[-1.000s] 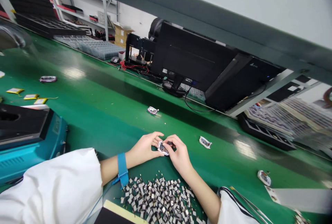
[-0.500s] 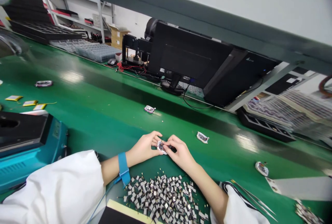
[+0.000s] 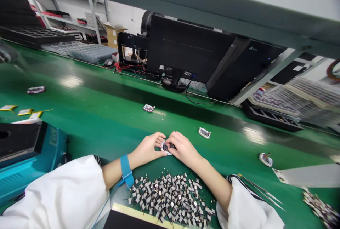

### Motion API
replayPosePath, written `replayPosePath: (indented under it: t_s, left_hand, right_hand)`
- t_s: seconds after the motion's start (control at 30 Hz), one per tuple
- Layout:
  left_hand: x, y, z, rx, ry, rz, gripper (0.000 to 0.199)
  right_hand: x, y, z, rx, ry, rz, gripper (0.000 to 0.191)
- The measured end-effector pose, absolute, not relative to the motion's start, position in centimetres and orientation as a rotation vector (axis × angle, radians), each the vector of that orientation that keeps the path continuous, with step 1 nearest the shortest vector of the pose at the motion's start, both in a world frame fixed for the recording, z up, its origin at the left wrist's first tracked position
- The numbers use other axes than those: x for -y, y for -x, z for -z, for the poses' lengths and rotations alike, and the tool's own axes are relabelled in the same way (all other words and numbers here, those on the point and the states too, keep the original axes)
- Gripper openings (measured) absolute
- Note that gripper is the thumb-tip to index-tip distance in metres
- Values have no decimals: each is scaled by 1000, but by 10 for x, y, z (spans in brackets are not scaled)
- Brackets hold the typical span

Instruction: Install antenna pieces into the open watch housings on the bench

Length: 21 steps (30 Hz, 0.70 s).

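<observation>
My left hand (image 3: 149,148) wears a blue wrist strap (image 3: 126,170) and grips a small white-rimmed device housing (image 3: 165,148) with dark inner parts between thumb and fingers. Over the housing's right side, my right hand (image 3: 183,148) has its fingers bent in a pinch. A small dark part (image 3: 172,145) shows among those fingers; its kind is too small to make out. Nearer to me, just below both hands, lies a heap of small grey square parts with short black leads (image 3: 170,197).
Similar housings lie around the green bench: one ahead (image 3: 148,108), one to the right (image 3: 204,132), another farther right (image 3: 265,159). Tweezers (image 3: 261,190) rest beside my right sleeve. A teal machine (image 3: 50,151) stands left, near yellow battery packs (image 3: 25,112). A monitor (image 3: 186,48) stands behind.
My right hand has turned and its fingers have curled in more over the housing, with the dark part showing among them. My left hand keeps its hold. The view has shifted slightly.
</observation>
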State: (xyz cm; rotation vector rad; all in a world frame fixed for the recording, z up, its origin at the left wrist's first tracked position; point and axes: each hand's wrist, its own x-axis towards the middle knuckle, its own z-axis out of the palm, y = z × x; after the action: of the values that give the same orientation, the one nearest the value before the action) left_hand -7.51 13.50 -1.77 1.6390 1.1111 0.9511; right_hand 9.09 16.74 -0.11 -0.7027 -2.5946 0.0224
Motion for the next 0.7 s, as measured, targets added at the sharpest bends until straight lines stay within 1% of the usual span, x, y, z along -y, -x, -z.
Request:
replayPosePath:
  t_s: [0.2, 0.33, 0.47, 0.6, 0.7]
  left_hand:
    - [-135, 76, 16, -1136, -1686, -936, 38]
    - [-135, 76, 15, -1155, -1692, -934, 35]
    - [-134, 76, 14, -1162, -1684, -938, 33]
    - [-132, 72, 16, -1160, -1694, -968, 34]
    - [-136, 77, 16, -1231, -1735, -1057, 31]
  right_hand:
    - [-169, -88, -4, 2729, 624, 149, 13]
    - [-169, -90, -6, 2763, 591, 202, 16]
    - [-170, -92, -7, 2786, 563, 162, 20]
    - [-174, -98, -4, 2778, 569, 46, 21]
    - [-180, -108, -4, 2682, 667, -37, 20]
